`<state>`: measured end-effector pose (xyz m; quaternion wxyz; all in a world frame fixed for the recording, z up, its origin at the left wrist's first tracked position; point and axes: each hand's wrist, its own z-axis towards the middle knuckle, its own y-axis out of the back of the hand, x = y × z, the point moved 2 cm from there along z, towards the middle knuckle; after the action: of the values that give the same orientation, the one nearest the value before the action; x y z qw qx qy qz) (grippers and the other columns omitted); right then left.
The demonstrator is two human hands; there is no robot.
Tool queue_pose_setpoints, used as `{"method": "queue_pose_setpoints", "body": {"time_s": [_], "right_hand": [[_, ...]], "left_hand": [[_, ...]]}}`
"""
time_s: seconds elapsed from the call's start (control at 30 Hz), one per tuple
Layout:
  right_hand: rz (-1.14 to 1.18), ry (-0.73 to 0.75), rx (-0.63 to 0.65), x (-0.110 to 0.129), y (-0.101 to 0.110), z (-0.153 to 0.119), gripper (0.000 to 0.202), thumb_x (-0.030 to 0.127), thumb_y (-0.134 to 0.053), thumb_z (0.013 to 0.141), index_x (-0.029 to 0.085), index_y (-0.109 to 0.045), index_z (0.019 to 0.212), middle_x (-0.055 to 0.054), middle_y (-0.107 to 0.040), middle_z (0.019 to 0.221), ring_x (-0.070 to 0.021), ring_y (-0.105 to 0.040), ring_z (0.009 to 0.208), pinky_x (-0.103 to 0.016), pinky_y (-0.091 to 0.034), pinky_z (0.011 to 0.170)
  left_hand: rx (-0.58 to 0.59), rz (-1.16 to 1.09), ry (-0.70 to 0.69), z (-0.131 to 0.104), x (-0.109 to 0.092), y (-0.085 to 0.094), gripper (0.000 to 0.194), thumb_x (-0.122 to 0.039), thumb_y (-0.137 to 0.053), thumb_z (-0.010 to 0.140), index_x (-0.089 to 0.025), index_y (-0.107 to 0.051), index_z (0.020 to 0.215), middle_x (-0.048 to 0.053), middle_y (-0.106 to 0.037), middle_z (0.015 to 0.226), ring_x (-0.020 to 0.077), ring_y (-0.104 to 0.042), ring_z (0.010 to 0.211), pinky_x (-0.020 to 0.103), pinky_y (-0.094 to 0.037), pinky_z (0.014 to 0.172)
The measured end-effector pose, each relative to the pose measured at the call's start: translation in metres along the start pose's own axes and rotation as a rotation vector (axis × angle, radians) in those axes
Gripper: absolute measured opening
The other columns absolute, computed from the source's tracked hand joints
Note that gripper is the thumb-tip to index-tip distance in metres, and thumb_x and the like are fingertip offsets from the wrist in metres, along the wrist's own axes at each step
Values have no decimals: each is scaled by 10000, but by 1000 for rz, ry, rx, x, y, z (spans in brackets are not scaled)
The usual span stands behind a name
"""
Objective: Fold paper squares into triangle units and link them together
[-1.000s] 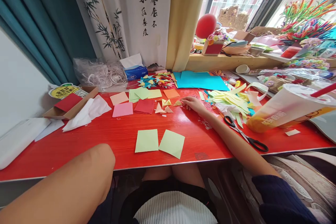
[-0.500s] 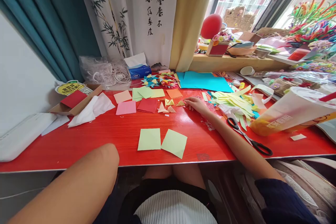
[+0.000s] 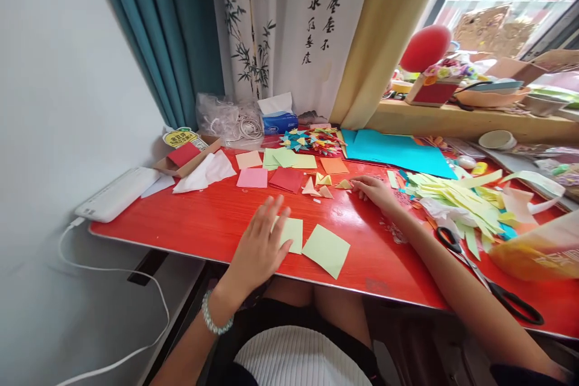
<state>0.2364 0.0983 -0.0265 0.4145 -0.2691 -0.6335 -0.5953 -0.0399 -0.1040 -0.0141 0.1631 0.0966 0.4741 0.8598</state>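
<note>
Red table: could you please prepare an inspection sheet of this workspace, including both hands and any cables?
Surface: red table, glossy.
Job's things: two pale green squares lie side by side near the front edge.
Clutter: paper strips and black-handled scissors on the right.
Hands: left hand is spread, partly hiding the left square; contact unclear. Right hand is beside a small folded yellow piece; grip unclear.
Cables: white cable hangs from the white device at left.
Surroundings: teal curtain behind; crowded window ledge at right.
</note>
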Motion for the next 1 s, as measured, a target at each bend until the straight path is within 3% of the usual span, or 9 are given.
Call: {"method": "queue_pose_setpoints", "body": {"time_s": [0.17,0.3,0.43,0.57,0.73,0.8,0.87,0.93,1.0], "right_hand": [[-13,-14,-13,2,1,-3,286,410,-537,823,152,-638,891,-36,-595,728,-108,-500,565,-236,-419,534],[-28,-8,-12,4,0,-3,289,411,-530,820,156,-642,898,-31,-589,713,-113,-501,560,-243,-417,531],[-39,14,-2,2,-1,-1,271,392,-517,819,159,-637,884,-29,-589,699,-117,-507,556,-249,-420,534],[-51,44,-28,-2,0,0,253,353,-494,822,157,-626,912,-27,-587,679,-130,-526,541,-268,-425,534],[-50,146,-108,19,-8,-13,263,372,-494,844,174,-605,975,-17,-576,715,-106,-489,516,-265,-409,533],[-13,192,-36,39,-20,-26,335,452,-484,858,197,-597,1043,-13,-586,752,-101,-506,528,-254,-421,525],[60,214,120,59,-36,-41,412,532,-430,872,215,-586,1082,-21,-619,794,-109,-544,543,-241,-429,476],[278,190,315,74,-51,-54,431,553,-430,870,210,-574,1088,-50,-637,903,-117,-576,593,-236,-430,460],[350,117,304,77,-58,-59,379,538,-548,814,170,-614,875,-32,-629,726,-111,-553,530,-240,-425,468]], "left_hand": [[318,36,125,-3,15,-17,702,-567,-335,899,-25,-423,1338,195,-418,1419,287,-397,1323,418,-398,1074],[264,44,129,-3,12,-14,572,-451,-354,934,-35,-443,1316,174,-483,1374,258,-458,1275,385,-419,1053],[258,41,123,3,12,-7,452,-317,-367,952,-76,-411,1331,139,-584,1223,234,-551,1085,361,-510,873],[285,44,101,13,21,-10,378,-229,-338,959,-117,-428,1308,94,-602,1018,209,-550,902,342,-489,764],[187,-1,265,27,31,-8,334,-249,-339,961,-148,-479,1246,82,-592,1027,209,-583,929,301,-480,715],[136,-16,336,39,31,1,354,-266,-343,958,-156,-448,1278,92,-576,1096,222,-599,940,292,-479,658],[154,-92,304,57,26,7,403,-276,-363,951,-149,-385,1332,113,-530,1193,215,-617,885,294,-486,623],[201,-251,147,79,15,8,407,-257,-373,946,-141,-372,1336,118,-514,1193,210,-608,922,307,-507,712],[239,-467,13,101,4,-2,374,-250,-382,939,-173,-405,1304,100,-512,1191,208,-577,1028,331,-495,855]]}}
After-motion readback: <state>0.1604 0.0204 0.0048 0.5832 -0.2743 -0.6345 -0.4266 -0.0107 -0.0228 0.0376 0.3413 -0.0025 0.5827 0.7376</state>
